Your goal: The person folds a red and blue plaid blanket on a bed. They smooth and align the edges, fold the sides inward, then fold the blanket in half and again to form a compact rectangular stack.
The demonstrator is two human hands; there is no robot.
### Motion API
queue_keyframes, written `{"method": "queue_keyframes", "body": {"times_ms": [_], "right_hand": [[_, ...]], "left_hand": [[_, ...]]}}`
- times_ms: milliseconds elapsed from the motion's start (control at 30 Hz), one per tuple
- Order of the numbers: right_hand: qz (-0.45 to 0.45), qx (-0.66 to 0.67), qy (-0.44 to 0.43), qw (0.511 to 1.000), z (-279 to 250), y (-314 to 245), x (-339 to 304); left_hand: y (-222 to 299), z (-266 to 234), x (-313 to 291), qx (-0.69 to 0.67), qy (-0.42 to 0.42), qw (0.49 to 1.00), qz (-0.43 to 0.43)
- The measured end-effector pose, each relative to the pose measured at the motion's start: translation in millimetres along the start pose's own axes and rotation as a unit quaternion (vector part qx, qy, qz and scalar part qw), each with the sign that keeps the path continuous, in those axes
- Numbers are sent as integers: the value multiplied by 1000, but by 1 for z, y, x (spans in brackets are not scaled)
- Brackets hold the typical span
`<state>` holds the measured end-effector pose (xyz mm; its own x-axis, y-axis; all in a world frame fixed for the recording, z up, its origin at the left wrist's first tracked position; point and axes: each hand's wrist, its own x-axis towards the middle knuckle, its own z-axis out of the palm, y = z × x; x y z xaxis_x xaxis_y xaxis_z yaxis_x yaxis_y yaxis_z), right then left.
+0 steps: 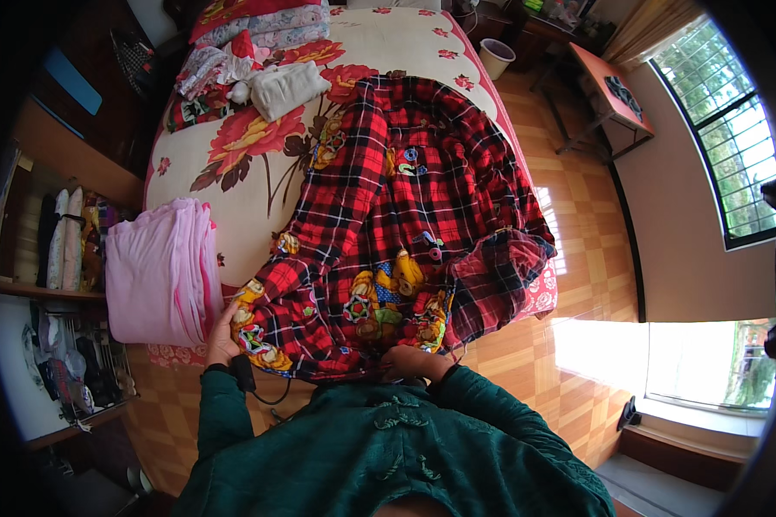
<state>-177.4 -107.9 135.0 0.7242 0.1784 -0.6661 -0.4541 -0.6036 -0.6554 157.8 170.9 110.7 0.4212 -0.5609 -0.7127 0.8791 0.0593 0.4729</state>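
Spread over the near right part of the bed is a large red-and-black plaid garment point(422, 207) printed with yellow bears. Its lower left corner is gripped by my left hand point(222, 338), with the fingertips on the bear-print cloth. At the near hem, my right hand point(409, 364) holds the edge close to my body, its fingers partly hidden by the fabric. A thinner plaid fold point(498, 280) lies crumpled on the right side. The pink folded blanket point(162, 271) sits just left of my left hand.
The bed's flowered sheet point(259, 185) carries a white folded cloth point(286, 90) and folded bedding point(276, 30) toward the far end. Open shelves point(69, 289) stand left. A bin point(496, 59), a small table point(608, 95) and a window point(724, 129) are right.
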Motion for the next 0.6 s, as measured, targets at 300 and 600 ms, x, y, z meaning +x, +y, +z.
{"method": "queue_keyframes", "body": {"times_ms": [300,600], "right_hand": [[4,9,5,1000,2,2,4],[15,-47,-5,999,6,30,1]], "left_hand": [[-1,-7,0,2,27,1000,-1],[-9,-25,10,36,49,998,34]]}}
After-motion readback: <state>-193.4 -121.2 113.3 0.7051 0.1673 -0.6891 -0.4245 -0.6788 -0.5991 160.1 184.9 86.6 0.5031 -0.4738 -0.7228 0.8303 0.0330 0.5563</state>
